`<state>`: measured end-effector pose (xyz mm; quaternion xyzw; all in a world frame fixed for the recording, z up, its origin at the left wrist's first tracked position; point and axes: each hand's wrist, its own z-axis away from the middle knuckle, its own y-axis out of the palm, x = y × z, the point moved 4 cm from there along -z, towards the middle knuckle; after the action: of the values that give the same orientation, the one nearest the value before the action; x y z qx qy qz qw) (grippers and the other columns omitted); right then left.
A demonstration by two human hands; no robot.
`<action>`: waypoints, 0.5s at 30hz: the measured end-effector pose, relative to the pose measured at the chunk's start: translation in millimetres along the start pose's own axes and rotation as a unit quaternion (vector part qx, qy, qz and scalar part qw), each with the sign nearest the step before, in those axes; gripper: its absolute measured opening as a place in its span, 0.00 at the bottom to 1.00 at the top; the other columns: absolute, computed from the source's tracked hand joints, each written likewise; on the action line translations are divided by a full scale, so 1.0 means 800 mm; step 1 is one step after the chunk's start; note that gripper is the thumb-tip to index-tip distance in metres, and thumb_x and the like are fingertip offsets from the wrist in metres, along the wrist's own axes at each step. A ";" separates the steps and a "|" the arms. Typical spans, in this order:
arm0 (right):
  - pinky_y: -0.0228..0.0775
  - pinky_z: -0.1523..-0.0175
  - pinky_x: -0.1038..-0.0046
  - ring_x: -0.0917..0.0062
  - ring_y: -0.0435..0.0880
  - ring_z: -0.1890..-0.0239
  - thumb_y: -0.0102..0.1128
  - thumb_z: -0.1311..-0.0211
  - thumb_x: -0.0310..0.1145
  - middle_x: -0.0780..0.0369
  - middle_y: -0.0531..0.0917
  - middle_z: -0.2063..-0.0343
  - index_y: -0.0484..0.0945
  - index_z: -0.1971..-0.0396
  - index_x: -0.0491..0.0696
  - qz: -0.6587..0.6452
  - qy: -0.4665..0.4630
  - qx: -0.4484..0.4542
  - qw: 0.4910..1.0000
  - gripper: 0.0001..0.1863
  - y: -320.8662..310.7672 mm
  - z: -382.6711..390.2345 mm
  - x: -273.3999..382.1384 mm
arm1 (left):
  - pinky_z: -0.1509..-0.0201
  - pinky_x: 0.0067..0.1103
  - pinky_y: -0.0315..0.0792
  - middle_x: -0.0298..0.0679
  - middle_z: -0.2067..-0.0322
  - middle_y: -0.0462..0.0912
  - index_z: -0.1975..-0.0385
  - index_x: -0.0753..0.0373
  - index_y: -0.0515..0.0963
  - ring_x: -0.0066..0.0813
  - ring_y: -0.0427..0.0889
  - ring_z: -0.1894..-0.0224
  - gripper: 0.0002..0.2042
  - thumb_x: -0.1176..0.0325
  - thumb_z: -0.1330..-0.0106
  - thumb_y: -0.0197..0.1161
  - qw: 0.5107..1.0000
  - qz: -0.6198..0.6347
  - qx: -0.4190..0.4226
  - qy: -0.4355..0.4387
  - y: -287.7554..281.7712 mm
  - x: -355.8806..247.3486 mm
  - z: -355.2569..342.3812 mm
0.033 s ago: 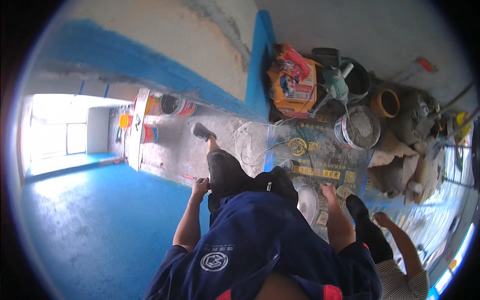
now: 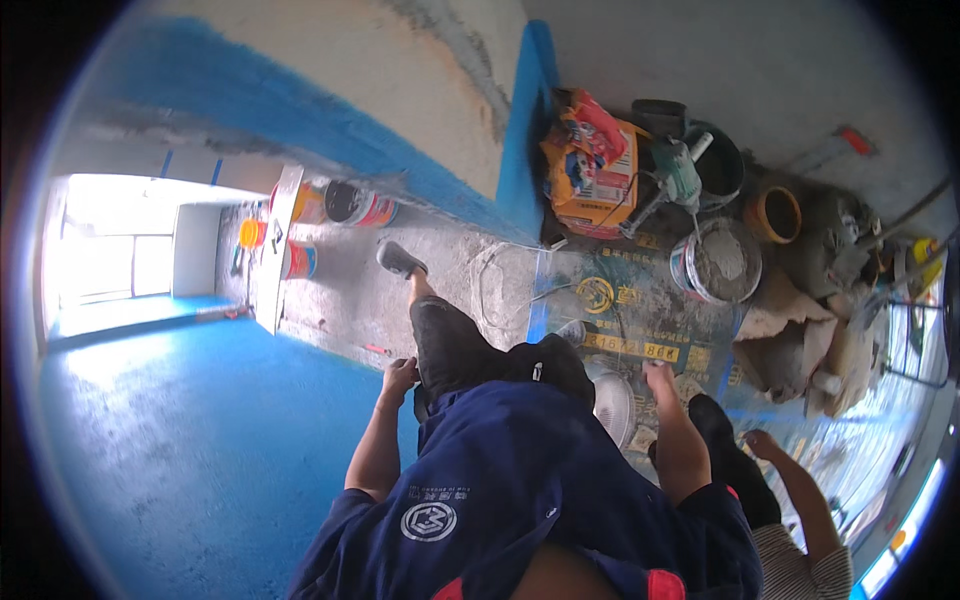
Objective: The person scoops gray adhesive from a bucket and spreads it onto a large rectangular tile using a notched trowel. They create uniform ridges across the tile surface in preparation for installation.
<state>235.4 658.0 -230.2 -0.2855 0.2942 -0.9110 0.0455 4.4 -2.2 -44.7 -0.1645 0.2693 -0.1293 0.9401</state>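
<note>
My left hand point(image 2: 401, 375) hangs beside the left leg of my black shorts point(image 2: 455, 345), its fingers curled in, and nothing shows in it. On the other side, my right hand point(image 2: 658, 377) hangs low with curled fingers, also with nothing visible in it. Between that hand and my shorts is a white, round, ribbed thing point(image 2: 615, 408), partly hidden by my body. The printed floor covering point(image 2: 640, 300) lies below and ahead of my right hand. My left foot in a grey shoe point(image 2: 401, 258) is stretched forward on bare concrete.
Ahead right stand a bucket of grey mix point(image 2: 722, 262), a green handheld mixer point(image 2: 678, 175), yellow bags point(image 2: 600, 175) and an open sack point(image 2: 785, 340). A co-worker's arm point(image 2: 800, 490) is close on my right. Blue-coated floor point(image 2: 220, 430) spreads left; paint buckets point(image 2: 365, 207) line the wall.
The view has shifted very slightly. My left foot sits a little farther left; both hands keep nearly the same place and shape.
</note>
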 end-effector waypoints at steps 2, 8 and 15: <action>0.63 0.78 0.71 0.78 0.76 0.83 0.61 0.33 0.39 0.64 0.81 0.84 0.79 0.75 0.46 -0.134 0.058 0.084 0.986 0.14 0.077 -0.017 0.152 | 0.74 0.24 0.69 0.35 0.75 0.82 0.57 0.65 0.82 0.23 0.78 0.76 0.19 0.52 0.30 0.63 0.997 -0.061 -0.057 0.003 -0.111 -0.067 0.002; 0.62 0.79 0.76 0.82 0.75 0.81 0.62 0.32 0.41 0.67 0.78 0.82 0.79 0.69 0.48 -0.166 -0.025 0.067 0.984 0.12 0.019 -0.080 0.220 | 0.71 0.22 0.71 0.37 0.70 0.85 0.56 0.62 0.80 0.24 0.80 0.74 0.17 0.52 0.27 0.60 0.997 -0.012 -0.015 -0.080 -0.055 0.014 0.036; 0.61 0.82 0.74 0.79 0.71 0.87 0.61 0.30 0.41 0.65 0.75 0.86 0.76 0.70 0.49 -0.263 0.047 0.110 0.957 0.12 0.088 -0.050 0.211 | 0.64 0.23 0.75 0.34 0.66 0.85 0.53 0.60 0.82 0.24 0.83 0.66 0.20 0.48 0.30 0.62 0.987 -0.130 0.089 0.032 -0.039 -0.076 -0.013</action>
<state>67.0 577.8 -213.2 -0.3023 0.1083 -0.9301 -0.1781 -56.3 -13.1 -12.8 -0.1100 0.2625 -0.2793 0.9170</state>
